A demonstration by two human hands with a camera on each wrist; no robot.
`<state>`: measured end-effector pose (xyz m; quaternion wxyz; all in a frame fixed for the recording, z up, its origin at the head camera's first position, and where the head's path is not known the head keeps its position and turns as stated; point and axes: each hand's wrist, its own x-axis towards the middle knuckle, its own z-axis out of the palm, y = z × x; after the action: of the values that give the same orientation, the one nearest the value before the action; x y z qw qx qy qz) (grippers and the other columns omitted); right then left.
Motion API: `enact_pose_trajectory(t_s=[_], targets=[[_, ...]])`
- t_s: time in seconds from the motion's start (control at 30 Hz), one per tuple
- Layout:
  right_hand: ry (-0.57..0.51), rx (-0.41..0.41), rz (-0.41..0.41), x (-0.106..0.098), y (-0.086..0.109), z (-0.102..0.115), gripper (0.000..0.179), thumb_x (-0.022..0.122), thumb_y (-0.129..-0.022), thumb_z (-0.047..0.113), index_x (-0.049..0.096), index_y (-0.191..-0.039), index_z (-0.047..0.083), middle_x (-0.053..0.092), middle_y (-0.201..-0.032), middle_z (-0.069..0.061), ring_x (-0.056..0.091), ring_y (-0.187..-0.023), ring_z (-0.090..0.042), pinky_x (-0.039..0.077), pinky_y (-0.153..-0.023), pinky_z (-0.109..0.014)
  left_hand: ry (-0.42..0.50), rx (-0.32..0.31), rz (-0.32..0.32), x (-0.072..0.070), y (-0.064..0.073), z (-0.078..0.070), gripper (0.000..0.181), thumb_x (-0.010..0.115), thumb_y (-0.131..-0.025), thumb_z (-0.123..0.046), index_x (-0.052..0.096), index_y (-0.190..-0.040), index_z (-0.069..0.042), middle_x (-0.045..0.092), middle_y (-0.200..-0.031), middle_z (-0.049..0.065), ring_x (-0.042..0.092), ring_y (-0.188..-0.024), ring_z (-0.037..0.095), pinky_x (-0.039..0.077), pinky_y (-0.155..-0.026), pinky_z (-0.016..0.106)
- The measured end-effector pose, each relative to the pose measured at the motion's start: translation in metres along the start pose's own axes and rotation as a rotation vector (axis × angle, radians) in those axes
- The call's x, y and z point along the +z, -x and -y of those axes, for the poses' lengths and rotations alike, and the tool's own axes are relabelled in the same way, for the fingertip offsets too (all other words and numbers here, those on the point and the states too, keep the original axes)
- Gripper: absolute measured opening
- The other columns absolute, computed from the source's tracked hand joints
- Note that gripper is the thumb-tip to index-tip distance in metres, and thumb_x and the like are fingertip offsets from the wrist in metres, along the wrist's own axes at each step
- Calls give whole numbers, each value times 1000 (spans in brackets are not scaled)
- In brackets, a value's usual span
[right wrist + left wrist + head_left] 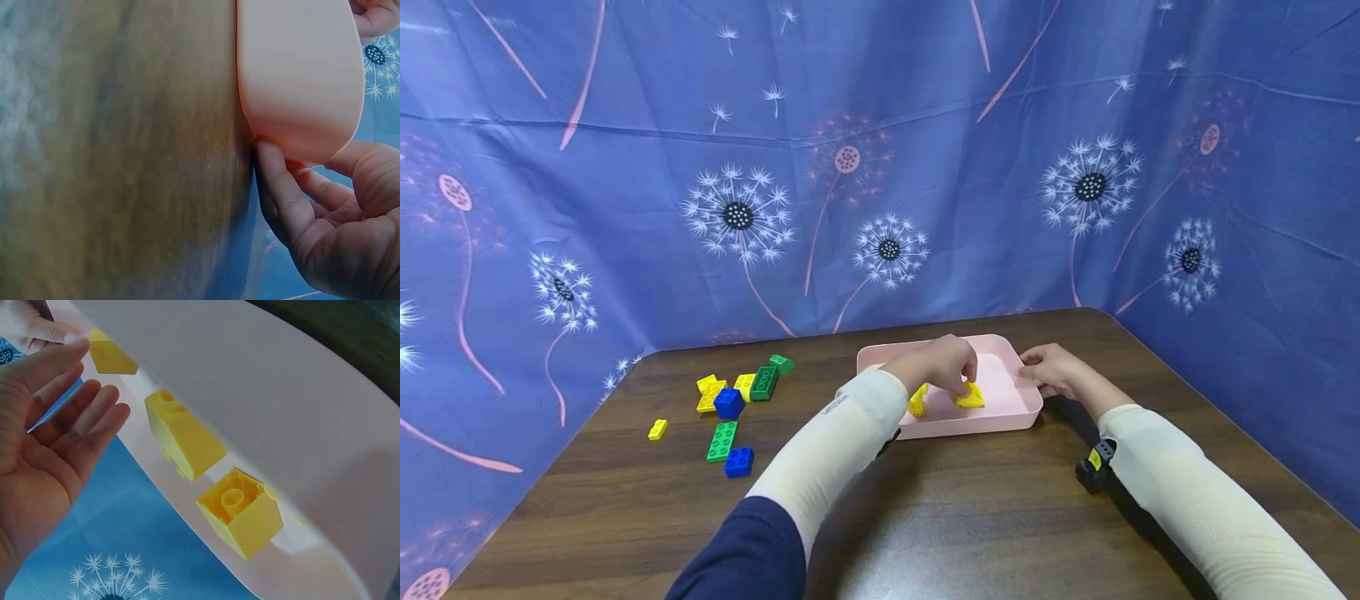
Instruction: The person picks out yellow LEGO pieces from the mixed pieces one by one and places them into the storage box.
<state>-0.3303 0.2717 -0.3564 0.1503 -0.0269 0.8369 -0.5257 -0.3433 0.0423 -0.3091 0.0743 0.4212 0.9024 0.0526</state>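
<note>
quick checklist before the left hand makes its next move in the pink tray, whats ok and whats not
1. Pink tray sitting on the table: ok.
2. Right hand holding the tray's right end: ok.
3. Left hand at a yellow brick inside the tray: ok.
4. Secure pinch on that brick: cannot tell.
5. Table free of loose bricks: not ok, several lie left of the tray.

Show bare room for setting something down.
Free: table between loose blocks and tray; also nearside of the tray, between the sleeves. Crowded: inside the tray, with yellow blocks and left hand; tray's right end, with right hand.
</note>
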Motion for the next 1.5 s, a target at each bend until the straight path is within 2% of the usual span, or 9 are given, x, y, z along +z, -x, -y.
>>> enact_pose_trajectory(t_s=[0.13,0.27,0.5,0.73,0.93,1.07,1.2,1.33,1.5], targets=[[16,29,-30,3,2,-2,49,54,-95,1,34,-135,-19,57,-105,-23,64,-75,-16,58,-70,-39,3,-3,7,0,3,0,20,79,-82,-19,72,-98,-10,63,-85,-4,52,-79,11,43,-71,18],[9,34,-31,4,0,-4,48,54,-96,1,34,-135,-19,58,-102,-21,64,-73,-15,58,-69,-39,8,1,-4,-2,8,-2,23,79,-82,-23,72,-101,-10,65,-90,-3,53,-83,11,44,-75,19],[28,24,-37,5,-1,-7,46,54,-95,1,38,-133,-18,57,-109,-25,63,-76,-15,58,-70,-38,-45,66,-17,-8,24,-11,30,76,-84,-27,72,-107,-9,70,-106,3,58,-95,14,45,-86,21],[40,27,-41,2,1,-5,47,55,-95,2,37,-134,-18,54,-114,-28,63,-78,-16,58,-71,-38,-78,112,-20,-13,44,-17,32,75,-84,-26,71,-111,-9,70,-107,0,58,-96,13,45,-89,21],[31,22,-33,2,1,-6,47,55,-95,2,37,-134,-18,53,-116,-28,63,-79,-16,58,-72,-39,-92,112,-54,-13,62,-14,37,76,-83,-27,70,-116,-10,67,-108,2,56,-93,12,45,-86,21],[19,17,-25,3,0,-6,48,55,-95,2,36,-134,-19,55,-112,-27,63,-79,-16,58,-72,-39,-127,121,-88,-16,77,-15,39,76,-83,-28,69,-117,-10,65,-111,1,57,-98,12,44,-90,21],[15,21,-22,4,-1,-6,49,54,-96,2,34,-135,-19,55,-113,-27,63,-79,-16,58,-72,-39,-119,116,-122,-19,91,-14,39,77,-82,-28,69,-117,-12,64,-111,0,57,-101,11,44,-91,21],[28,17,-26,3,-1,-3,49,54,-95,2,34,-135,-19,54,-114,-28,64,-79,-17,58,-71,-39,-103,134,-163,-20,104,-10,38,79,-81,-27,70,-114,-12,65,-109,1,57,-98,12,45,-86,21],[29,11,-23,4,-2,0,48,54,-95,2,35,-135,-19,53,-116,-29,64,-78,-16,58,-70,-38,-99,158,-201,-19,118,-3,36,76,-81,-23,69,-114,-9,65,-110,3,58,-104,15,46,-88,24]])
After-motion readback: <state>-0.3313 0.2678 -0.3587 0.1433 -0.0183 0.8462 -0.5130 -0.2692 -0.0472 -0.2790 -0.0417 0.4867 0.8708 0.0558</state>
